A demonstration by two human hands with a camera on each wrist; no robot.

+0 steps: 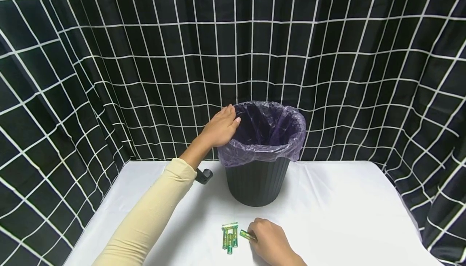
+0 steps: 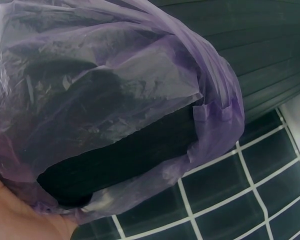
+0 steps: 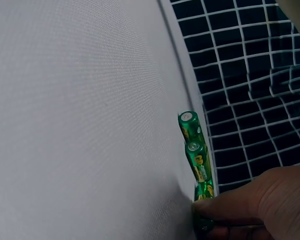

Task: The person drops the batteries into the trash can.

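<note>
Head view: the right hand [image 1: 271,239], its grip pinched on a green-and-gold cylindrical battery [image 1: 247,235], aligns that battery's long axis leftward, toward the nearby matching battery cluster [image 1: 229,242] on the white surface [image 1: 327,225]. Beyond, the straight-fingered left hand [image 1: 220,127] rests at the purple-plastic-lined black bin [image 1: 256,181].

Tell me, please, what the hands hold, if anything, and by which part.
The right hand pinches a green cylindrical battery near one end. The left hand touches the rim of the translucent purple plastic liner; whether it grips is unclear.
</note>
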